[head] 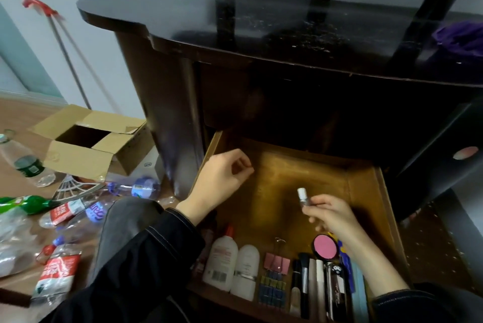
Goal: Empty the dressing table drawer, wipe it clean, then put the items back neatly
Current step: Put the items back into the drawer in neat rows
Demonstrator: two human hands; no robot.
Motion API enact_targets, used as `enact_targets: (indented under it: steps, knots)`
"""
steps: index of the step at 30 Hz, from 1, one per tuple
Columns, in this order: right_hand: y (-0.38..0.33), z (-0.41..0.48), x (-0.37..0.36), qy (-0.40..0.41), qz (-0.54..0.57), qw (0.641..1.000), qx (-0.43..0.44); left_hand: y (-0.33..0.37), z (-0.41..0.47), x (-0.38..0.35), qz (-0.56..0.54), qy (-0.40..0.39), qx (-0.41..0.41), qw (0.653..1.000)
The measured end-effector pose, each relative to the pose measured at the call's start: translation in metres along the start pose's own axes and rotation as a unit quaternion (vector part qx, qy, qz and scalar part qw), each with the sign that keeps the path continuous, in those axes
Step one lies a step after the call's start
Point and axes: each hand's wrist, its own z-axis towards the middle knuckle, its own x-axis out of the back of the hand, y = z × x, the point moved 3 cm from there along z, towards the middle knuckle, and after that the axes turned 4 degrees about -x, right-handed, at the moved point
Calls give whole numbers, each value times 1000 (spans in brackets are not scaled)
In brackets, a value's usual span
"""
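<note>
The wooden drawer is pulled out from the dark dressing table. Along its near edge lie two white bottles, a pink binder clip, several small clips, a row of brushes and tubes and a round pink compact. My right hand pinches a small white-capped vial above the drawer floor. My left hand hovers over the drawer's left side with fingers loosely curled, holding nothing.
An open cardboard box sits on the floor to the left, with several plastic bottles scattered in front of it. A red-handled mop leans on the wall. A purple cloth lies on the table top at right.
</note>
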Motion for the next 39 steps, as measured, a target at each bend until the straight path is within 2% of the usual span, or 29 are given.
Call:
enact_targets:
  steps: [2, 5, 7, 11, 17, 23, 30, 39]
  knots:
    - [1, 1, -2, -15, 42, 999, -16, -15, -9, 26, 76, 42, 3, 996]
    - [-1, 1, -13, -51, 74, 995, -41, -39, -30, 40, 145, 24, 69, 987]
    - [-3, 0, -27, -67, 76, 993, -51, -47, -44, 36, 110, 17, 106, 988]
    - [-14, 1, -78, -88, 62, 994, -27, -50, -51, 30, 71, 63, 127, 987]
    - [-35, 19, -170, -100, -90, 990, 48, -50, -51, 30, 44, 72, 126, 988]
    - [-25, 27, -178, -25, -229, 969, 88, -51, -51, 27, 50, 74, 132, 987]
    - [-17, 30, -175, -38, -229, 969, 88, -51, -51, 26, 75, 75, 120, 987]
    - [-6, 35, -189, -62, -306, 946, 85, -61, -50, 22, 80, 70, 119, 987]
